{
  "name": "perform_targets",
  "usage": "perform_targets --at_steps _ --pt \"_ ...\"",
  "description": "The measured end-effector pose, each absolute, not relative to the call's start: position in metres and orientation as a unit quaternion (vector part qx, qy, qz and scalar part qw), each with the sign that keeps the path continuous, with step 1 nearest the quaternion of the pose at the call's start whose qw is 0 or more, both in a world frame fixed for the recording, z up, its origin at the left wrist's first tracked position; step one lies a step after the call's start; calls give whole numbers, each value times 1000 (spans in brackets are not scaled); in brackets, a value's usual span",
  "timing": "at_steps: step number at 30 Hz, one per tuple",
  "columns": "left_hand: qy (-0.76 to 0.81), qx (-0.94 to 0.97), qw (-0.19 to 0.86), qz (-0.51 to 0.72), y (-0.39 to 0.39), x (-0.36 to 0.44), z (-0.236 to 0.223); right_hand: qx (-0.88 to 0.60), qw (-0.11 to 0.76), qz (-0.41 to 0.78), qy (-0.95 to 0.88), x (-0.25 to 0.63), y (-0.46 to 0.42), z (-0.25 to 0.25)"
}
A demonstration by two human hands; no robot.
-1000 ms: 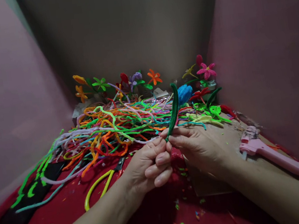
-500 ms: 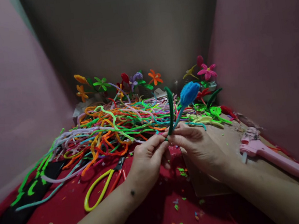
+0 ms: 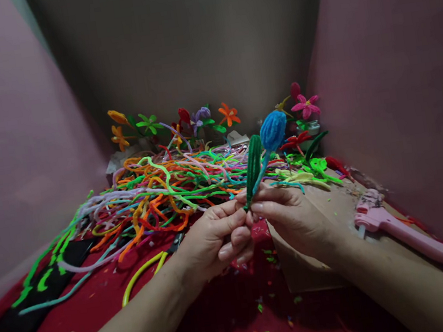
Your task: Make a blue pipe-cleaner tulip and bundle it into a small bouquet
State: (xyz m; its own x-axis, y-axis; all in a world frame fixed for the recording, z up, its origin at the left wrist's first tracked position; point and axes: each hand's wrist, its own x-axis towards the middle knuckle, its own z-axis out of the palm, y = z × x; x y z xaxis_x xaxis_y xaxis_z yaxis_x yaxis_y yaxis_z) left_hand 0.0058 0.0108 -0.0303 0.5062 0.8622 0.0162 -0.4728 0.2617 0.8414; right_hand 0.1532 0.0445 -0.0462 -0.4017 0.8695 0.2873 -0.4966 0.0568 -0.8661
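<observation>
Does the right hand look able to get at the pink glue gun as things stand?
Probably yes: the pink glue gun lies close beside the right forearm, with nothing seen across its handle. The right hand is busy holding the blue flower by its stem, though.

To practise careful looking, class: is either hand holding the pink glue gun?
No, the pink glue gun lies apart from both the left hand and the right hand.

The blue flower (image 3: 274,131) and green leaf (image 3: 253,167) look fuzzy and matt; the glue gun (image 3: 410,235), smooth plastic; the board (image 3: 336,205), matt cardboard.
</observation>
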Motion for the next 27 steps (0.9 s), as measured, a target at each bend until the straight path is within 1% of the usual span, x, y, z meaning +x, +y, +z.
perform_targets --at_steps 5,11,14,16,17,21,24,26,27 --pt "204 403 793 408 14 1 -31 -160 501 694 -492 152 44 -43" --pt "179 388 818 385 14 -2 -36 -166 502 665 -528 154 42 -43" --pt "196 410 802 387 15 -1 -35 -163 504 649 -547 154 42 -44" --pt "248 452 754 407 14 2 -32 -163 506 645 -549 153 44 -45" --pt "287 484 711 422 14 3 -30 -168 511 642 -546 152 44 -45" --pt "445 608 467 464 11 10 -29 -230 542 583 -560 152 45 -47" --pt "487 663 314 474 8 12 -34 -265 549 554 -567 153 44 -47" --pt "488 678 275 477 7 12 -36 -275 543 555 -566 153 42 -46" --pt "486 673 286 478 7 12 -36 -277 536 560 -569 153 42 -46"
